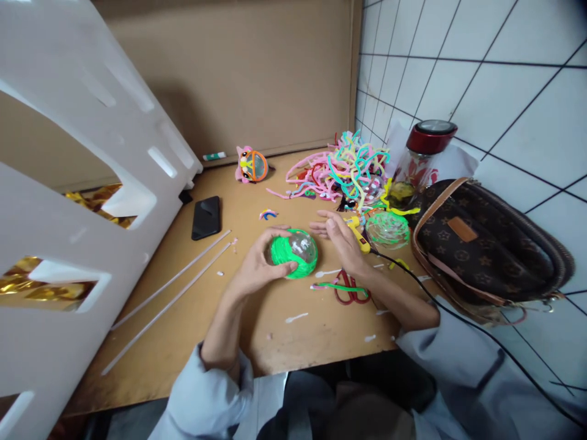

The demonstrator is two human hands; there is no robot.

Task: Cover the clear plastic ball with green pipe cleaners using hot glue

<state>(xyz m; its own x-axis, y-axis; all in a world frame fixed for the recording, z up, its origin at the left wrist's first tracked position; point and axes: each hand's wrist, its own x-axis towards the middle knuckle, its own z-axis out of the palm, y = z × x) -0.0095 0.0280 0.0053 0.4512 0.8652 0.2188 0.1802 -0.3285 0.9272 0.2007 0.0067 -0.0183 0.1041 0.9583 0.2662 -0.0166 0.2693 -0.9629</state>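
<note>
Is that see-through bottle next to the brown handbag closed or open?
Closed: its dark red lid sits on top of the clear bottle, covering the mouth.

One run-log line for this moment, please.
Left hand: gripping clear ball wrapped in green fuzzy stems | Right hand: open, fingers extended, beside yellow corded glue gun | Nearby: red-handled scissors, flat black phone

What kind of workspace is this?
Probably a craft table against a tiled wall: glue gun, scissors and a heap of fuzzy stems share the tabletop.
</note>
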